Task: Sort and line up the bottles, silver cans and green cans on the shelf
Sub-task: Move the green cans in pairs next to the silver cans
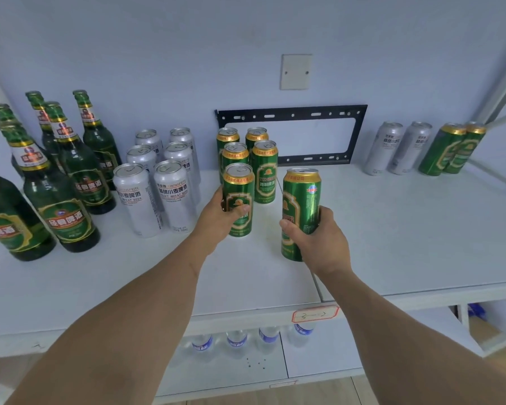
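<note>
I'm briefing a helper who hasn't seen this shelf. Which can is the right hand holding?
Find the black metal bracket on the wall above the white shelf. Below its left end, green cans stand in two columns. The green can in the right hand is just right of them, nearest the shelf's front edge.

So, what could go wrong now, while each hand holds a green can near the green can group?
1. The left hand grips the front green can, which stands close to the silver cans; a sideways move could knock one over.
2. The right hand holds its green can low on the body, so the can might tip in the grip.
3. Four cans at the far right are still unsorted and could be forgotten.
</note>
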